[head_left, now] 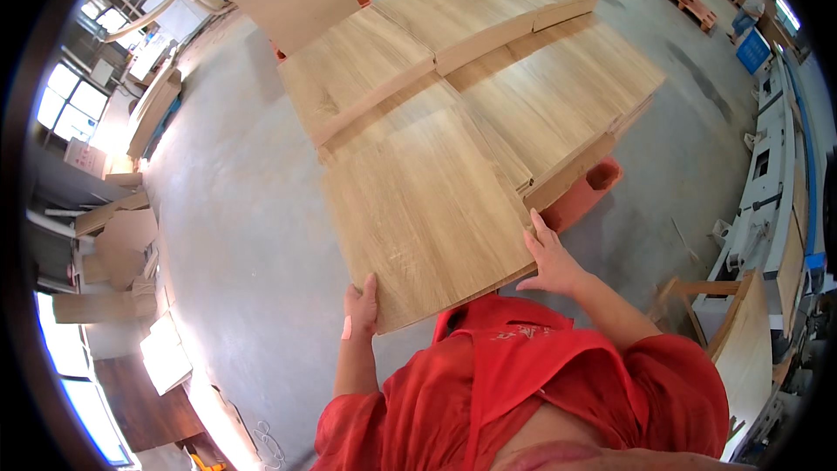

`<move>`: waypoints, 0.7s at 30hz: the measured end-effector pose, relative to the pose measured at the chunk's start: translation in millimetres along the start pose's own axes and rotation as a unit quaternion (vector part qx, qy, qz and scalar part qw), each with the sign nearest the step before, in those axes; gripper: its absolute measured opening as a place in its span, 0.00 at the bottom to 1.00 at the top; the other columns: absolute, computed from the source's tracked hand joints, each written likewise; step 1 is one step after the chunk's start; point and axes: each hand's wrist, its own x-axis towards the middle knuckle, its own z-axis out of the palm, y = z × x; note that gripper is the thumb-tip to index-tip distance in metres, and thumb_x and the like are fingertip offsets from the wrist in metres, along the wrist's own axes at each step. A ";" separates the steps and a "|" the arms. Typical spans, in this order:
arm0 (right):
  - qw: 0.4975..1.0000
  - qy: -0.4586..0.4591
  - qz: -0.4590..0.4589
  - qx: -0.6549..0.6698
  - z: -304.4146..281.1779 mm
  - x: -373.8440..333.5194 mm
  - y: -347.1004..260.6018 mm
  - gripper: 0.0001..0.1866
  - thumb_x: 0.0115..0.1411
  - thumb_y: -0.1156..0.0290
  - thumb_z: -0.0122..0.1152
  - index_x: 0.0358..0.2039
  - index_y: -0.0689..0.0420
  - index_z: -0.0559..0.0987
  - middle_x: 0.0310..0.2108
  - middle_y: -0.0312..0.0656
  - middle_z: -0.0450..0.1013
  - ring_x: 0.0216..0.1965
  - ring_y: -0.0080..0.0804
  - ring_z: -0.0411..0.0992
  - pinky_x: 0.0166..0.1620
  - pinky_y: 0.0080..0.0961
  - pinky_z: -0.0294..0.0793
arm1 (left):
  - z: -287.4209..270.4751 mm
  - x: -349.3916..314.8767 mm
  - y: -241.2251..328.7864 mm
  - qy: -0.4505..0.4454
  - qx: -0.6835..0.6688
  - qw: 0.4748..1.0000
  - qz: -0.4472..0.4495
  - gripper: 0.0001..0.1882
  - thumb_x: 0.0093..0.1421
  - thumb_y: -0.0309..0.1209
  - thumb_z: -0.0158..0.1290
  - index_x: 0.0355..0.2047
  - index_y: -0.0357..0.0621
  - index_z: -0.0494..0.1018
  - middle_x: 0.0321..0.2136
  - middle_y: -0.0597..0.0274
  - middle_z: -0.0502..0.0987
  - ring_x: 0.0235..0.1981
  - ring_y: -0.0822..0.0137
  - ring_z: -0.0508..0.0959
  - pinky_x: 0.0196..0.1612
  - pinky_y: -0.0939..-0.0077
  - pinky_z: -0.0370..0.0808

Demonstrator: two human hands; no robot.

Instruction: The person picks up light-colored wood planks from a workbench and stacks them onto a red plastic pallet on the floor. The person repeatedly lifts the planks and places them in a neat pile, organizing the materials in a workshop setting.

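Note:
A light wood-grain panel [427, 209] lies before me on a low stack, its front edge toward my body. At its front left corner my left hand [361, 305] is closed on the edge, thumb on top and the other fingers hidden below. My right hand [554, 258] rests against the panel's right edge near the front corner, fingers stretched and thumb apart. A second board edge shows just beneath the panel's front right corner. Behind it are taller stacks of similar panels, one at far left [357, 70], one at far right [488, 9] and one at right [558, 78].
An orange-red support [582, 195] sticks out under the right stack. A tall pile of plain boards [288, 0] stands at the back left. Along the right runs a long machine [772, 174], with a wooden frame [732, 314] nearer me. Cardboard and board offcuts [126, 244] lean at left.

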 end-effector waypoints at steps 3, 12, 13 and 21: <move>0.999 -0.036 -0.021 -0.020 -5.2 9.6 9.9 0.42 0.36 0.58 0.74 0.50 0.62 0.65 0.65 0.62 0.38 0.59 0.57 0.54 0.58 0.43 0.61 | 3.7 7.0 11.3 -0.030 -0.010 0.999 -0.012 0.27 0.61 0.40 0.51 0.48 0.25 0.64 0.40 0.48 0.74 0.39 0.63 0.75 0.41 0.70 0.73; 0.993 0.024 -0.025 -0.109 -14.1 91.7 48.5 0.36 0.36 0.61 0.74 0.46 0.59 0.69 0.65 0.51 0.44 0.57 0.50 0.58 0.54 0.39 0.65 | 41.2 54.5 59.3 -0.028 -0.060 0.998 0.017 0.23 0.63 0.35 0.47 0.50 0.25 0.61 0.46 0.46 0.70 0.44 0.61 0.72 0.46 0.68 0.72; 0.994 0.019 -0.019 -0.102 -15.9 100.4 52.7 0.35 0.37 0.62 0.73 0.45 0.59 0.69 0.65 0.50 0.45 0.57 0.49 0.58 0.54 0.38 0.65 | 45.1 58.4 64.0 -0.026 -0.057 0.998 0.014 0.23 0.63 0.35 0.47 0.50 0.26 0.61 0.46 0.46 0.70 0.45 0.61 0.72 0.46 0.68 0.72; 0.997 -0.009 -0.013 -0.077 -33.4 118.5 63.8 0.35 0.40 0.62 0.73 0.48 0.58 0.68 0.65 0.47 0.45 0.60 0.47 0.56 0.57 0.38 0.64 | 60.0 68.2 58.7 -0.024 -0.069 0.996 0.050 0.21 0.64 0.34 0.45 0.51 0.29 0.59 0.47 0.47 0.69 0.46 0.60 0.71 0.48 0.67 0.71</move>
